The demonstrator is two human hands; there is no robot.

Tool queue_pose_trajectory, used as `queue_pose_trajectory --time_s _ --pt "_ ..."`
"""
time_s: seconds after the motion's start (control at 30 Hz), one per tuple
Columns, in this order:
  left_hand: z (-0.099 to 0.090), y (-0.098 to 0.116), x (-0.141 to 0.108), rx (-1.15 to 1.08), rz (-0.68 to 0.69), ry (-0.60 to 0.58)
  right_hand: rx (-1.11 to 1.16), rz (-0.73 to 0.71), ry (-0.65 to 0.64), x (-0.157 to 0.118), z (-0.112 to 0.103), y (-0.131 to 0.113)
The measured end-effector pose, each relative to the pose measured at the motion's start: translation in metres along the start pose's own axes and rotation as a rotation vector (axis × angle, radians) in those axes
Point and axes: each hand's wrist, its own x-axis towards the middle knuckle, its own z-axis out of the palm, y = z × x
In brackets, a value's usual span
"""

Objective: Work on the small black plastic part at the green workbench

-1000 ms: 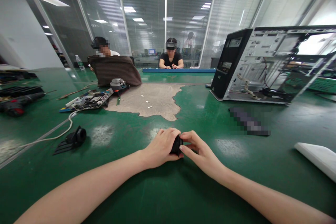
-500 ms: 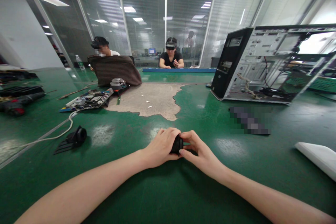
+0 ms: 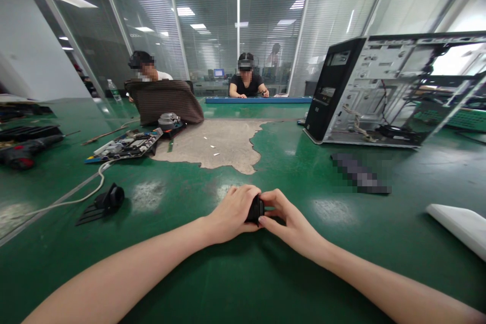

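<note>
Black part [image 3: 255,209]: left hand [image 3: 231,214] clasps it, right hand [image 3: 294,225] pinches its edge, both nearer than the bare patch [image 3: 237,142]. Uneven finger pressure could make it slip.

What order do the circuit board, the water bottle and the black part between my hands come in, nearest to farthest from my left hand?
From your left hand:
1. Black part, in its grip.
2. Circuit board, ahead and left.
3. Water bottle, far back, left.
</note>
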Motion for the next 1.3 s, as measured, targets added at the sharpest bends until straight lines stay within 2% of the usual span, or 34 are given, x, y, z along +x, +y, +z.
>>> queue_pose_trajectory --time_s 0.23,0.37,0.47,0.6,0.73,0.87,0.97,1.13,1.2,1.3 --pt "-0.002 0.0013 -0.0009 0.021 -0.005 -0.007 0.026 0.037 0.056 0.0041 0.0018 0.0026" --pt "-0.0032 0.001 -0.0014 0.03 -0.005 -0.022 0.014 0.092 0.01 0.0045 0.0003 0.0035" --pt "-0.0029 0.0 -0.0015 0.044 -0.003 -0.032 -0.006 0.032 -0.036 0.0022 -0.0004 0.0052" --pt "-0.0026 -0.0002 -0.0013 0.039 -0.01 -0.03 -0.047 -0.047 0.018 0.0012 0.0005 0.0065" --pt "-0.0031 0.0004 -0.0016 0.03 -0.01 -0.02 -0.013 -0.002 0.035 0.004 0.0025 0.0049" --pt "-0.0032 0.0 -0.0021 0.029 -0.017 -0.019 -0.011 0.081 -0.009 0.0045 0.0029 0.0032" --pt "-0.0031 -0.0007 -0.0025 0.028 -0.017 -0.03 -0.032 0.035 -0.039 0.0026 0.0018 0.0042" --pt "-0.0034 -0.0005 -0.0024 0.034 -0.009 -0.028 -0.127 -0.099 0.033 0.0017 0.001 0.0062" --pt "-0.0033 -0.0001 -0.0021 0.031 -0.012 -0.024 -0.129 -0.099 0.057 0.0027 0.0015 0.0061" --pt "-0.003 0.0005 -0.0019 0.033 -0.02 -0.026 -0.073 -0.012 0.038 0.0041 0.0024 0.0062"
